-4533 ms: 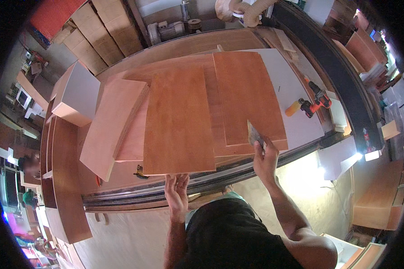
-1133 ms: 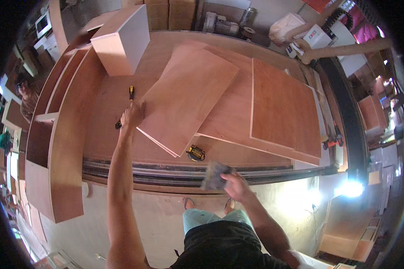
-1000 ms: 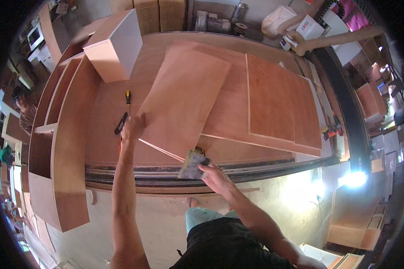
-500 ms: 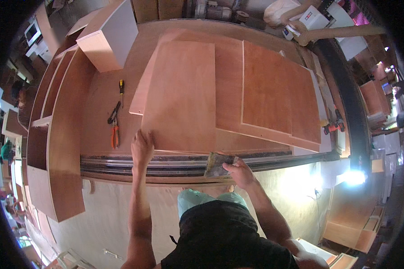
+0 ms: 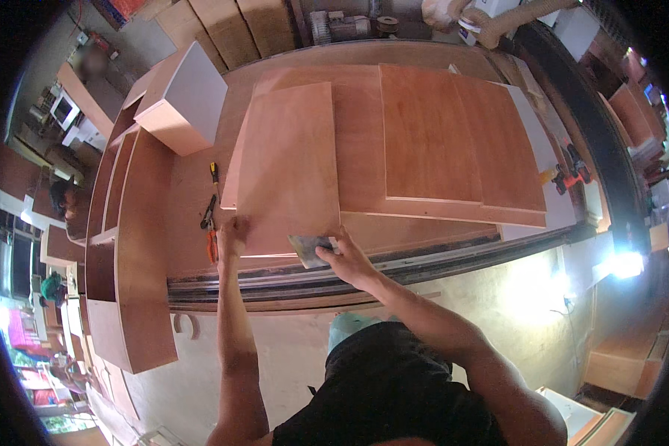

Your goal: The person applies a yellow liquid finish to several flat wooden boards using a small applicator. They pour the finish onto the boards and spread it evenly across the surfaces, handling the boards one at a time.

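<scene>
A pinkish-brown plywood panel [image 5: 286, 160] lies on other boards, its near edge toward me. My left hand [image 5: 233, 236] grips its near left corner, fingers bent around the edge. At the near right corner my right hand [image 5: 343, 256] holds a flat, worn grey piece of sandpaper [image 5: 310, 250] between thumb and fingers. The sandpaper overlaps the panel's near edge; whether it presses on the wood I cannot tell. Just left of my left hand lie orange-handled pliers [image 5: 212, 245], a dark hand tool [image 5: 208, 212] and a yellow-and-black screwdriver [image 5: 214, 172].
More plywood panels [image 5: 453, 141] are stacked on the right. A red-and-black power drill [image 5: 571, 172] lies beyond them. An open wooden cabinet frame [image 5: 145, 223] stands on the left, with a white-sided box [image 5: 189, 97] behind it. Dark metal rails [image 5: 424, 266] run along the near edge.
My right hand has moved left with the sandpaper to the panel's near right corner. My left hand stays at the left corner. The view has turned, shifting the cabinet and tools rightward.
</scene>
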The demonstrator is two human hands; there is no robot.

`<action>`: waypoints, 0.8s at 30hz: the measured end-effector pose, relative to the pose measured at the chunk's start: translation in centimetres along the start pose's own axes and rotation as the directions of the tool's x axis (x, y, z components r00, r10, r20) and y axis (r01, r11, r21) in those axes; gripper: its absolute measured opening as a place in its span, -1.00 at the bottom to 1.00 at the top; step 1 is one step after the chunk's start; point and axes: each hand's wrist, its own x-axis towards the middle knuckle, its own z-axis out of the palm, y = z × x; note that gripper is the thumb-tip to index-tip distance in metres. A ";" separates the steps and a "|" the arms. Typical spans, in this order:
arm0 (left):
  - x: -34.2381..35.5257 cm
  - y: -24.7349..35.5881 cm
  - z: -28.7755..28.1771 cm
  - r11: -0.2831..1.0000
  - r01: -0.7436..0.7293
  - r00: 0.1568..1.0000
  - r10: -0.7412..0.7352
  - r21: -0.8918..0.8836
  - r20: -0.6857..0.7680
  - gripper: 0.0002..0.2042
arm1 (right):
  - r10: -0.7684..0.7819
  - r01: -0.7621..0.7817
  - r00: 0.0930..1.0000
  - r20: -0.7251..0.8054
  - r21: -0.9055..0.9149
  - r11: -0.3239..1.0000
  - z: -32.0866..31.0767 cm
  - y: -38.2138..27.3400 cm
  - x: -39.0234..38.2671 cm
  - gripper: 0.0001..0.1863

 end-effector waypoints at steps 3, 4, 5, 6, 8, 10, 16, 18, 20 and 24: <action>0.5 -3.1 0.0 0.991 0.016 0.999 -0.011 -0.132 0.037 -0.60 | 0.007 0.008 0.997 0.080 -0.192 0.981 0.9 -2.9 -0.9 -0.52; 0.5 -4.7 -0.2 0.980 0.059 0.998 -0.052 -0.191 0.043 -0.60 | 0.043 -0.010 0.991 0.127 -0.248 0.969 1.7 -3.8 -1.1 -0.49; 0.6 -4.0 0.5 0.984 0.036 0.998 -0.026 -0.172 0.060 -0.60 | -0.005 0.015 0.999 0.042 -0.255 0.967 1.5 -2.9 -1.1 -0.49; 0.7 -2.2 0.9 0.988 0.013 0.997 -0.001 -0.154 0.077 -0.59 | -0.053 0.040 0.998 -0.042 -0.265 0.963 1.4 -1.4 -1.0 -0.49; 0.5 -1.4 0.1 0.994 0.012 0.998 -0.004 -0.109 0.069 -0.58 | -0.099 0.076 0.991 -0.092 -0.228 0.971 2.1 -1.1 -1.1 -0.48; 0.0 -2.0 -0.5 0.995 0.051 0.998 -0.048 -0.086 0.036 -0.57 | -0.084 0.076 0.995 -0.045 -0.153 0.985 2.8 -2.5 -0.9 -0.47; -1.3 -1.7 -0.1 0.994 -0.067 0.998 0.067 -0.087 -0.001 -0.62 | -0.071 0.035 0.993 -0.091 -0.349 0.936 3.7 -2.4 -2.0 -0.51; -0.8 -1.9 0.1 0.993 -0.082 0.997 0.082 -0.087 0.005 -0.61 | -0.092 0.063 0.992 -0.086 -0.293 0.954 3.8 -2.8 -1.8 -0.52; -0.7 -2.0 0.5 0.998 -0.054 0.999 0.054 -0.023 -0.006 -0.61 | 0.041 -0.047 0.996 -0.078 -0.065 0.997 3.5 -3.5 -1.6 -0.52; 0.9 -4.1 1.0 0.977 0.079 0.997 -0.077 -0.196 0.017 -0.60 | 0.071 -0.069 0.996 -0.055 0.036 0.997 4.0 -5.7 -1.0 -0.50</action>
